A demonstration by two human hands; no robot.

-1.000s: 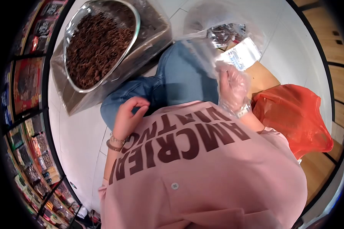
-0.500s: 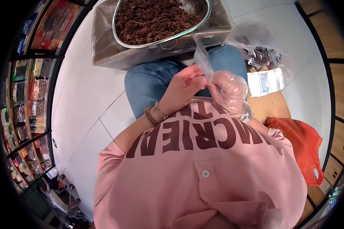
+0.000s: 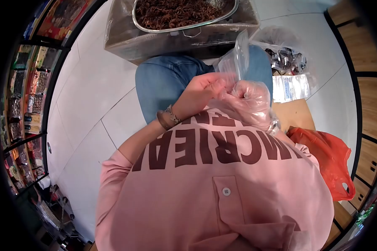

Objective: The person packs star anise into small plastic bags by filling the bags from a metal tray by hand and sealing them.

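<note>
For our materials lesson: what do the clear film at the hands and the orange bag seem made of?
Clear film: probably thin, glossy plastic; it is transparent with bright glints.
Orange bag: likely plastic, faintly shiny; it creases like thin sheeting.

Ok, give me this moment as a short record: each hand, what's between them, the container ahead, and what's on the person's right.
Left hand: bare, bracelets at wrist, fingers bent beside the film; exact grip blurred
Right hand: covered in clear plastic, fingers curled; exact grip unclear
Between hands: clear plastic film, standing up
Ahead: metal-rimmed basin of dark brown pieces, on a plastic-lined box
Right side: orange-red bag, white packet
</note>
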